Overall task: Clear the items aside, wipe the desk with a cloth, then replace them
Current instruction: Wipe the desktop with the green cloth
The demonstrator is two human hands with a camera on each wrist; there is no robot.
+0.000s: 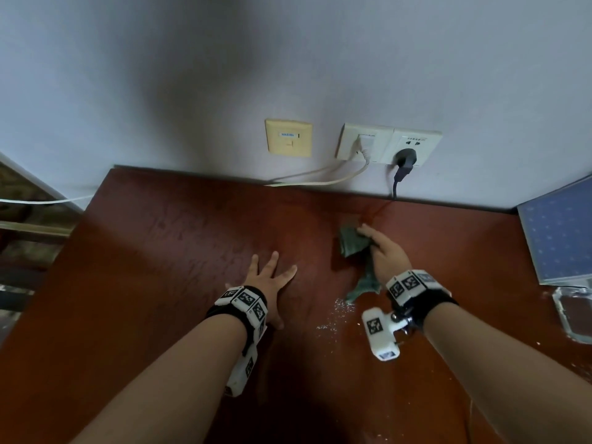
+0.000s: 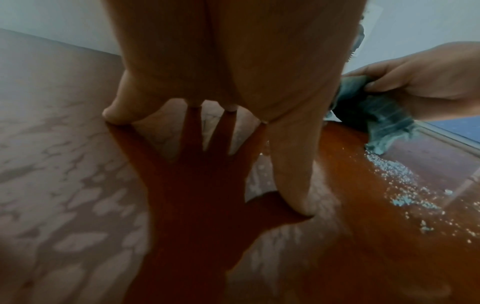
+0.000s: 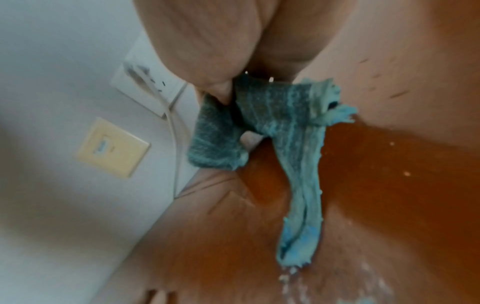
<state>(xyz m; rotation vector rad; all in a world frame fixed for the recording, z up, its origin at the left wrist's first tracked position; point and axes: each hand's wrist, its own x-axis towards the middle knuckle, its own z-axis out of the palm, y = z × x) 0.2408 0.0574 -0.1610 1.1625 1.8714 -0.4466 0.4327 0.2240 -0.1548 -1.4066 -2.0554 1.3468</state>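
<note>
A teal cloth (image 1: 351, 245) lies bunched on the reddish-brown desk (image 1: 166, 251), right of centre. My right hand (image 1: 382, 251) grips it, thumb and fingers curled round the fabric (image 3: 272, 109), and one tail trails toward me. In the left wrist view the same cloth (image 2: 374, 115) shows at the right, held in that hand (image 2: 415, 82). My left hand (image 1: 270, 280) rests flat on the desk with fingers spread (image 2: 291, 164), holding nothing. White crumbs (image 1: 336, 315) are scattered just behind the cloth's tail (image 2: 405, 185).
A blue patterned board (image 1: 560, 232) leans at the desk's right edge with a clear glass dish (image 1: 573, 312) below it. Wall sockets (image 1: 387, 144) with a black plug (image 1: 405, 158) and white cable sit above the far edge. A yellow plate (image 1: 288, 137) is on the wall.
</note>
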